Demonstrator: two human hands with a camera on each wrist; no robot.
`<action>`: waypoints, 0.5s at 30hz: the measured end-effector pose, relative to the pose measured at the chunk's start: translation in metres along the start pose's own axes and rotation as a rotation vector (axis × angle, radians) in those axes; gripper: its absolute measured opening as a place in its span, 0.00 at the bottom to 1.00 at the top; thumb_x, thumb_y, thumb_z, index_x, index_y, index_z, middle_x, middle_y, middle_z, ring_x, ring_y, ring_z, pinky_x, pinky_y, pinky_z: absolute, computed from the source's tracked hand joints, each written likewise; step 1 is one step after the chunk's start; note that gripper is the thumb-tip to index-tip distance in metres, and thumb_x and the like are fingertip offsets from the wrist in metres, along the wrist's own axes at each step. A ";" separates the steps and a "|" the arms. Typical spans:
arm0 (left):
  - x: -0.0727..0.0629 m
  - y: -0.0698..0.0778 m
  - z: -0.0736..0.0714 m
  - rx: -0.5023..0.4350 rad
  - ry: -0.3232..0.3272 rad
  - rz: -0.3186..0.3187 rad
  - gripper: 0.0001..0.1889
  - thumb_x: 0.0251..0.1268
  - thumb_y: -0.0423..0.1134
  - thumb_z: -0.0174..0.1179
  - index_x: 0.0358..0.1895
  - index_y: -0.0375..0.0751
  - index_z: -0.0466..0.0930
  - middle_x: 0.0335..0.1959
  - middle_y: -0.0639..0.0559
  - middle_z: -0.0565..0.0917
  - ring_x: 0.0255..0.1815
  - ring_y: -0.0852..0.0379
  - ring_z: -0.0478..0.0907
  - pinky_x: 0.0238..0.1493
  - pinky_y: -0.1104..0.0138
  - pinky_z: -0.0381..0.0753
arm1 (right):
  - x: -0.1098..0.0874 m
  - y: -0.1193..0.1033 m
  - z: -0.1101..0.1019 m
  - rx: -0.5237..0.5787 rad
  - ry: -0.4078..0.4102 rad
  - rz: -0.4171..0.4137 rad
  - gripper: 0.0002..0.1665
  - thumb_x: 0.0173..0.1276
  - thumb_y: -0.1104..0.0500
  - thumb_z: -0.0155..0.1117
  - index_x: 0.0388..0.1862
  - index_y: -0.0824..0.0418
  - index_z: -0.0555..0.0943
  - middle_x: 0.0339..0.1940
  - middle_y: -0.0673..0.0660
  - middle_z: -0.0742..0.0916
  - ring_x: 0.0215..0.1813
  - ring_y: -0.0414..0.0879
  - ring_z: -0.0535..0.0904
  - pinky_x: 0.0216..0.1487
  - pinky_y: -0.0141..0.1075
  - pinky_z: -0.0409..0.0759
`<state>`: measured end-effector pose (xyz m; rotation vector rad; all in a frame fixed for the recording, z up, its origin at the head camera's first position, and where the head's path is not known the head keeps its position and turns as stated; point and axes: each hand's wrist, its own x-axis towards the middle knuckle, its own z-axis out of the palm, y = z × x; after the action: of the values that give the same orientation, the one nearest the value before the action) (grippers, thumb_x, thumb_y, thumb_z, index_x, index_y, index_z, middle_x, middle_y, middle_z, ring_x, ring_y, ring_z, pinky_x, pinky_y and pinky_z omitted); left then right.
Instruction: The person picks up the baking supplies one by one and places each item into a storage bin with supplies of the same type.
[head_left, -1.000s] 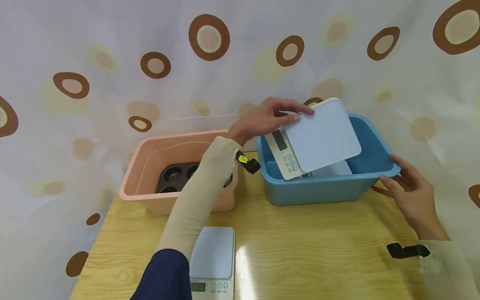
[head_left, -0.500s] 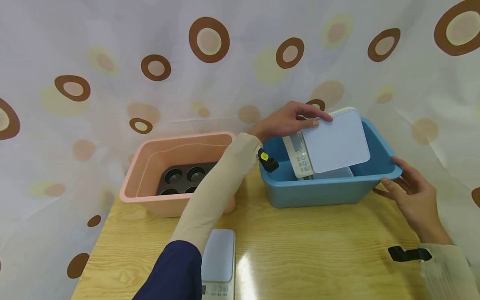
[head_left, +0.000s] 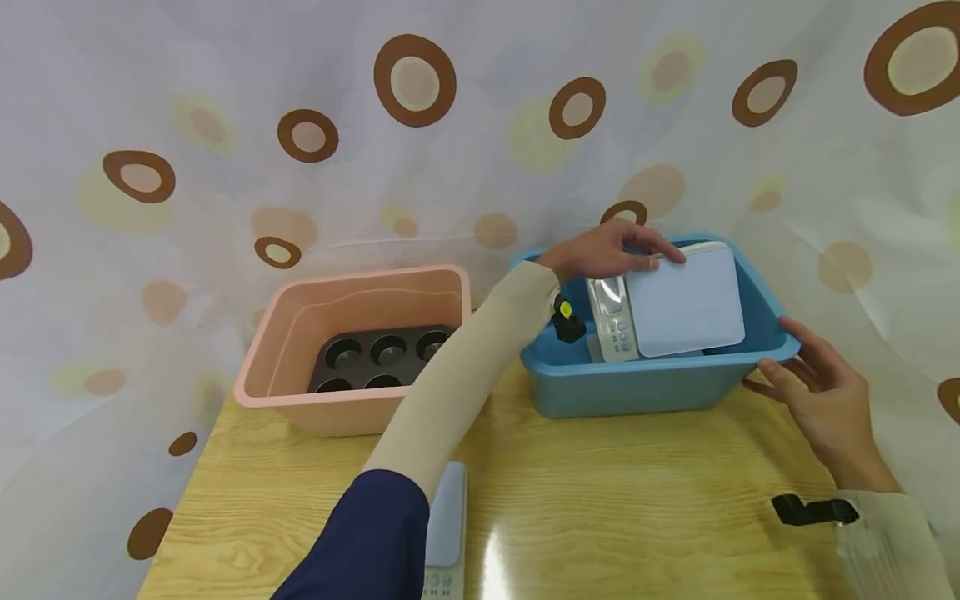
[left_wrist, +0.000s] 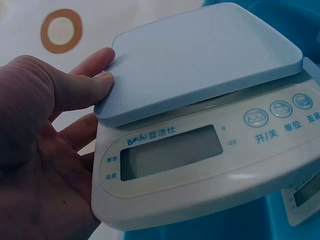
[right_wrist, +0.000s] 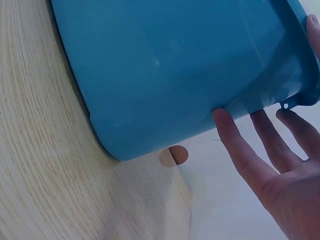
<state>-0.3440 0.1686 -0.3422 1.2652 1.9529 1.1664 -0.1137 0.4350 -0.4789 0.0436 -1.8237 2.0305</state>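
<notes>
My left hand (head_left: 606,250) pinches a white kitchen scale (head_left: 686,302) by one end, thumb on its platform edge. The scale tilts inside the blue plastic bin (head_left: 622,393), its lower edge just behind the near rim. In the left wrist view, the display and printed buttons face the camera. Below it in the bin lies another kitchen scale (left_wrist: 304,199), mostly hidden. My right hand (head_left: 828,404) grips the bin's right corner at the rim. The right wrist view shows its fingertips (right_wrist: 223,117) against the bin's outer wall.
Left of the blue bin stands a pink bin (head_left: 330,408) with a dark muffin tin (head_left: 367,354) in it. A third kitchen scale (head_left: 446,521) lies on the wooden table (head_left: 637,500), partly behind my left arm. A patterned curtain (head_left: 480,150) hangs behind.
My left hand has moved right and down, lowering the kitchen scale deeper into the blue bin. My right hand has stayed on the bin's corner.
</notes>
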 end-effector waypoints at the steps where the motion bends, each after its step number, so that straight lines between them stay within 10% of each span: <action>1: 0.003 -0.001 0.001 0.004 -0.004 -0.020 0.18 0.85 0.31 0.56 0.70 0.37 0.84 0.77 0.46 0.79 0.73 0.54 0.77 0.64 0.74 0.81 | 0.000 -0.001 0.000 -0.003 0.004 0.002 0.40 0.76 0.79 0.62 0.85 0.64 0.69 0.76 0.49 0.80 0.61 0.33 0.87 0.38 0.32 0.92; 15: 0.016 -0.025 0.023 0.054 -0.071 -0.086 0.18 0.85 0.29 0.55 0.70 0.37 0.84 0.78 0.45 0.79 0.80 0.54 0.74 0.68 0.73 0.80 | -0.004 -0.001 -0.005 -0.049 0.018 0.034 0.41 0.77 0.76 0.64 0.86 0.59 0.70 0.75 0.47 0.81 0.62 0.31 0.86 0.39 0.30 0.91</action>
<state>-0.3440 0.1870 -0.3751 1.2199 1.9784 1.0197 -0.1087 0.4387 -0.4794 -0.0202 -1.8745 2.0015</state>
